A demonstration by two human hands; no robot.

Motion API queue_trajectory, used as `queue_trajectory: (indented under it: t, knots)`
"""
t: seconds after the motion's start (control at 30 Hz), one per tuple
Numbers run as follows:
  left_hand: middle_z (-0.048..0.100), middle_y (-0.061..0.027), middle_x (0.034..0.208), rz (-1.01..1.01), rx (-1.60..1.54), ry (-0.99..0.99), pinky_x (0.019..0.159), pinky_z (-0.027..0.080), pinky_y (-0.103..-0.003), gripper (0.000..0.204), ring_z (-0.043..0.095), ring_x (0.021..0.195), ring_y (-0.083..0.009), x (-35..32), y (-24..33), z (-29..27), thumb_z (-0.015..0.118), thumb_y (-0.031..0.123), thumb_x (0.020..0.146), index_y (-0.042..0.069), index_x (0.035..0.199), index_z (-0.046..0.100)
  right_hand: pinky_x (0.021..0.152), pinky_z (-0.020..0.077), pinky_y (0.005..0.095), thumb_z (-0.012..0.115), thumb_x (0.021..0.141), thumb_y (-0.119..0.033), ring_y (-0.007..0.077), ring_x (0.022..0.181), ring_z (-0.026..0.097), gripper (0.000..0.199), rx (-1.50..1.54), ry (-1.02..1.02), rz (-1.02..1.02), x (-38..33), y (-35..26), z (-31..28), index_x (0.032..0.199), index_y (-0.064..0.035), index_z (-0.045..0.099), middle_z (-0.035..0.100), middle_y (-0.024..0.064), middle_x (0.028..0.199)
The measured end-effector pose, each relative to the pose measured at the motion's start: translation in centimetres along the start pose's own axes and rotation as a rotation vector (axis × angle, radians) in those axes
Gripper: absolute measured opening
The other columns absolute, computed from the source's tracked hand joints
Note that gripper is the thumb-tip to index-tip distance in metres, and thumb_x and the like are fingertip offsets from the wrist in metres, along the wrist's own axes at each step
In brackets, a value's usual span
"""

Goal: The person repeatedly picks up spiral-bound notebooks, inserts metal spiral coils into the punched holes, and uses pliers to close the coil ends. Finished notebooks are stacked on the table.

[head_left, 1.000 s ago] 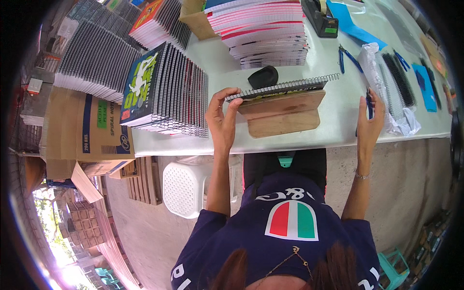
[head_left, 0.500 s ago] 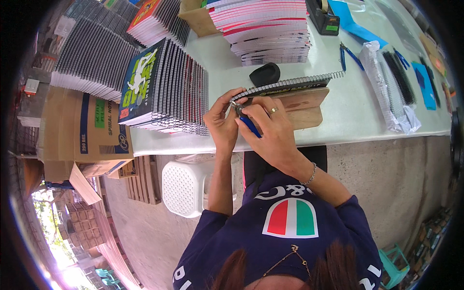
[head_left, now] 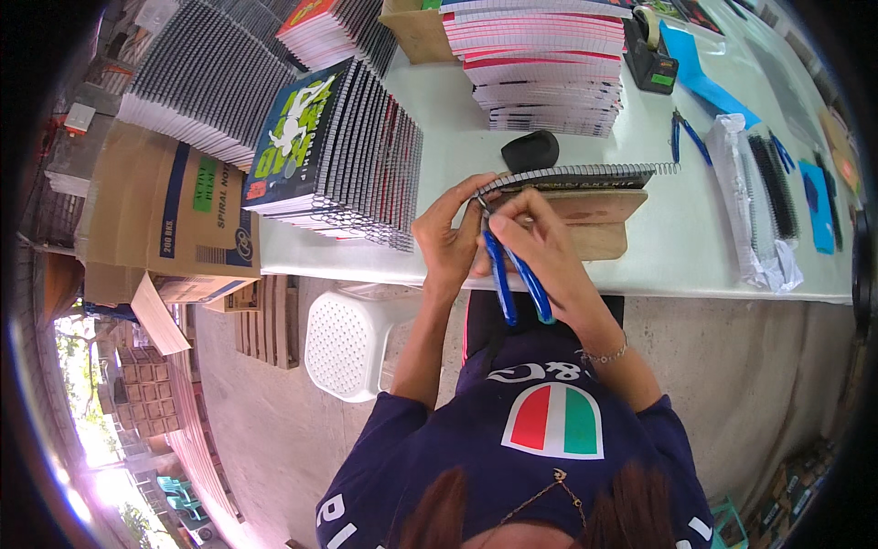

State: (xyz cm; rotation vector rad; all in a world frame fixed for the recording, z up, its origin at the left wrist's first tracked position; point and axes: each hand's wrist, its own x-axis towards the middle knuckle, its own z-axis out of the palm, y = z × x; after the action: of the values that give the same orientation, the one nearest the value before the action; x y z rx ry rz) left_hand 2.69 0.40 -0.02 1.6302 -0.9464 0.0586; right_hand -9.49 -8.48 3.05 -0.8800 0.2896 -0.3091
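A dark spiral notebook (head_left: 604, 177) stands on edge against a wooden block (head_left: 594, 229) near the table's front edge, its wire coil (head_left: 567, 171) facing up. Some of the coil sticks out past the right end of the spine. My left hand (head_left: 450, 233) pinches the notebook's left corner by the coil end. In my right hand (head_left: 549, 252) are blue-handled pliers (head_left: 508, 284), their handles spread and pointing toward me. The jaws of the pliers are at the left coil end, partly hidden by my fingers. Behind the notebook lies a black rounded object (head_left: 530, 151).
Finished-looking spiral notebooks (head_left: 320, 156) are stacked at left, above a cardboard box (head_left: 165, 210). Unbound page stacks (head_left: 549, 82) stand at the back. To the right lie another pair of pliers (head_left: 677, 137), wire coils in white wrapping (head_left: 741, 201) and a tape dispenser (head_left: 651, 64). A white stool (head_left: 347, 348) is below.
The pliers' handles have swung toward me and spread apart, and my right hand has shifted its grip. My left hand still holds the notebook's corner. The whole view has shifted slightly.
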Motion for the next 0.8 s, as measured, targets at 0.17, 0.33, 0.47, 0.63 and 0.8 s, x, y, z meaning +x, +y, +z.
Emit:
queue_trajectory:
  t: [0.17, 0.33, 0.47, 0.63, 0.8]
  knots:
    - [0.071, -0.0114, 0.103, 0.093, 0.146, -0.054, 0.077, 0.054, -0.025, 0.031, 0.069, 0.091, -0.0153, 0.9, 1.2, -0.4, 0.063, -0.011, 0.084, 0.001, 0.112, 0.070, 0.069, 0.0428, 0.0215, 0.071, 0.087, -0.007, 0.0077, 0.079, 0.051, 0.017, -0.786, 0.549, -0.744, -3.7, -2.5, -4.7, 0.096, -0.0034, 0.058, 0.054, 0.0007, 0.090]
    - [0.071, -0.0108, 0.101, 0.131, 0.178, -0.115, 0.079, 0.053, -0.027, 0.031, 0.067, 0.090, -0.0158, 1.5, 2.4, -1.1, 0.061, -0.013, 0.085, 0.001, 0.112, 0.069, 0.076, 0.0477, 0.0309, 0.069, 0.091, -0.015, 0.0165, 0.084, 0.057, 0.022, -1.201, 0.976, -0.667, -4.1, -6.2, -16.6, 0.104, -0.0015, 0.058, 0.060, 0.0085, 0.093]
    - [0.071, -0.0097, 0.102, 0.145, 0.054, -0.020, 0.083, 0.053, -0.027, 0.023, 0.066, 0.094, -0.0152, 3.8, 4.6, -3.8, 0.059, -0.008, 0.088, -0.002, 0.108, 0.069, 0.093, 0.0424, 0.0422, 0.065, 0.091, -0.019, 0.0302, 0.103, 0.057, 0.028, -1.736, 0.931, -0.537, -4.0, -4.4, -24.8, 0.114, -0.0035, 0.060, 0.060, 0.0143, 0.109]
    - [0.069, -0.0046, 0.099, 0.088, 0.230, 0.488, 0.059, 0.048, -0.018, 0.019, 0.062, 0.080, -0.0061, 8.8, 7.1, -13.3, 0.066, 0.010, 0.093, 0.001, 0.110, 0.068, 0.098, 0.0385, 0.0468, 0.061, 0.093, -0.022, 0.0331, 0.113, 0.053, 0.029, -1.762, 0.967, -0.453, -3.9, -3.5, -25.0, 0.120, -0.0103, 0.060, 0.056, 0.0152, 0.122]
    - [0.064, -0.0065, 0.100, -0.108, -0.055, 0.522, 0.057, 0.052, -0.018, 0.023, 0.062, 0.076, -0.0085, 9.0, 2.5, -22.0, 0.065, 0.013, 0.095, -0.003, 0.111, 0.062, 0.100, 0.0379, 0.0453, 0.058, 0.095, -0.023, 0.0296, 0.111, 0.055, 0.026, -1.844, 1.025, -0.337, -3.0, -4.2, -23.8, 0.119, -0.0146, 0.063, 0.058, 0.0124, 0.120]
